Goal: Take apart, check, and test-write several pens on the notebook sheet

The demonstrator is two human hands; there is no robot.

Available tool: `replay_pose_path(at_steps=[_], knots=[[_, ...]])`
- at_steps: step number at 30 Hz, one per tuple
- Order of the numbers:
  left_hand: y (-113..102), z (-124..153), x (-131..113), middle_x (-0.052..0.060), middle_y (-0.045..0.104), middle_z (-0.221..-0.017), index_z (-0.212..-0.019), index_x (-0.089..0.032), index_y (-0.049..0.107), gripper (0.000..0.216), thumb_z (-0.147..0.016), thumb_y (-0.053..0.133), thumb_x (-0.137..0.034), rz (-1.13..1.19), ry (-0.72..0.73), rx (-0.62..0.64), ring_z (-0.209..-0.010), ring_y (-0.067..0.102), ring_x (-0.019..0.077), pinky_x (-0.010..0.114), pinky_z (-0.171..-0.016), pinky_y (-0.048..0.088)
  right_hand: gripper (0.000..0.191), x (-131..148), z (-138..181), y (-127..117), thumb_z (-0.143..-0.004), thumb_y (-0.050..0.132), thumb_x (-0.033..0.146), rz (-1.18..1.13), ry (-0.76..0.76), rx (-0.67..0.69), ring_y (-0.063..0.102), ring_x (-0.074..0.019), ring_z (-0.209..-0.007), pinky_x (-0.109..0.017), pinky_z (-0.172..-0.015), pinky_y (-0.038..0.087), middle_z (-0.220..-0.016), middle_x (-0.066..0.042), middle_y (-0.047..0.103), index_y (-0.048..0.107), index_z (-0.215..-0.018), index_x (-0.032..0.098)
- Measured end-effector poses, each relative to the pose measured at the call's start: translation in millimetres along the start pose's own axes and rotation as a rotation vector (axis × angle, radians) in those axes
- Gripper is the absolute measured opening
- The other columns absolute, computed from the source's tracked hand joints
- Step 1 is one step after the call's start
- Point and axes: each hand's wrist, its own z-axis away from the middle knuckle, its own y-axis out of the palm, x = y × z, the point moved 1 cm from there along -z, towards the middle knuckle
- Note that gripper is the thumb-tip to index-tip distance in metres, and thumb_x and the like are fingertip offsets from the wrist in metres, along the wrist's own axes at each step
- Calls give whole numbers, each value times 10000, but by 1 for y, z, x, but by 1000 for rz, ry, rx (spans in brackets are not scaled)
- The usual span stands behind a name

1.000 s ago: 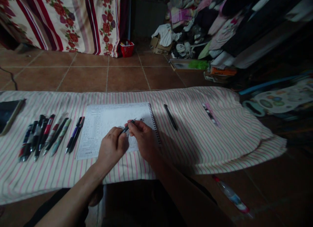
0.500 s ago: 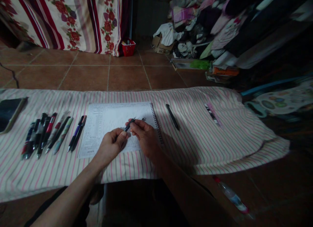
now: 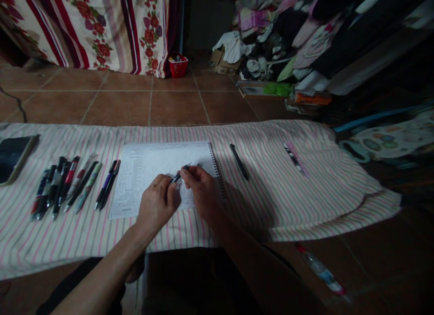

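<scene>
Over a spiral notebook [image 3: 176,152], a dark pen [image 3: 176,177] is held between my two hands. My left hand [image 3: 158,198] has its fingers and thumb closed round the pen's lower left part. The fingertips of my right hand [image 3: 200,184] pinch its upper right end, where a thin tip sticks out. Another small dark piece [image 3: 200,164] shows just beyond the right fingers, partly hidden, and I cannot tell what it is. Two pens [image 3: 107,185] lie together left of the notebook. A black pen-shaped piece [image 3: 239,162] lies to its right.
Several pens [image 3: 63,186] lie bunched at the left, with a phone [image 3: 15,159] past them. A pink and black strip [image 3: 295,159] lies farther right on the striped cloth [image 3: 325,193]. On the floor are a plastic bottle [image 3: 320,270] and a red basket [image 3: 178,66].
My left hand has turned, so its back shows more and its thumb points further up along the pen. The right hand stays at the pen's upper end, nearly in place.
</scene>
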Motion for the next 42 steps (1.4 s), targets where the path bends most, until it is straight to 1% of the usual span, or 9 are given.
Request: replay_pose_path(at_steps=[3, 6, 13, 18, 21, 24, 28, 32, 42], knots=[[0, -1, 0, 75, 592, -823, -837, -152, 581, 250, -898, 365, -263, -13, -10, 13, -751, 575, 196, 317, -689, 454, 222, -1, 0, 0, -660, 698, 381, 11, -4, -30, 413, -80, -524, -248, -543, 343, -582, 56, 515, 598, -688, 185], [-5, -3, 0, 54, 586, -771, -793, -168, 571, 239, -890, 387, -284, 94, -45, 61, -729, 563, 188, 316, -683, 439, 211, -1, 1, -1, -662, 703, 375, -11, -3, -8, 434, -83, -543, -252, -568, 367, -611, 43, 543, 612, -697, 188], [-2, -2, 2, -70, 389, -480, -718, -178, 508, 296, -836, 493, -449, 746, -423, 252, -415, 326, 78, 216, -413, 255, 248, -4, 1, 0, -715, 680, 368, -216, 62, 150, 476, -86, -618, -268, -628, 419, -907, -30, 691, 692, -907, 212], [4, 0, 2, -89, 342, -446, -701, -175, 497, 339, -798, 552, -494, 969, -515, 291, -391, 267, 55, 201, -399, 186, 198, -4, -1, 1, -717, 677, 337, -249, 70, 158, 468, -81, -592, -263, -605, 418, -851, -21, 701, 713, -875, 223], [3, 0, 4, -86, 352, -454, -706, -176, 509, 313, -813, 543, -468, 912, -488, 259, -397, 288, 61, 204, -407, 207, 183, -5, -2, 0, -705, 689, 336, -235, 76, 145, 469, -78, -588, -259, -615, 425, -832, -18, 703, 715, -841, 217], [0, 0, 4, -63, 407, -479, -709, -175, 543, 282, -823, 526, -431, 723, -424, 206, -420, 348, 83, 220, -427, 261, 194, -5, -2, 0, -693, 699, 348, -208, 66, 122, 471, -79, -586, -254, -613, 422, -828, -19, 703, 711, -824, 205], [-5, -1, 1, -6, 527, -596, -696, -180, 557, 268, -849, 474, -384, 435, -286, 129, -552, 491, 137, 258, -521, 365, 198, -5, 1, 2, -703, 687, 356, -135, 31, 70, 477, -86, -578, -256, -603, 421, -801, -20, 700, 700, -816, 195], [-7, -2, -4, 28, 577, -703, -726, -186, 561, 271, -884, 397, -335, 229, -135, 85, -666, 549, 169, 289, -625, 421, 167, -3, 3, 2, -718, 670, 344, -57, -17, 31, 470, -89, -566, -261, -604, 424, -786, -20, 697, 689, -788, 194], [-5, 0, -6, 54, 610, -784, -791, -170, 586, 248, -888, 387, -283, 168, -32, 29, -743, 576, 184, 307, -691, 449, 162, -2, 4, 0, -699, 685, 348, -17, -73, -4, 480, -91, -579, -256, -614, 409, -697, 19, 628, 633, -729, 198]])
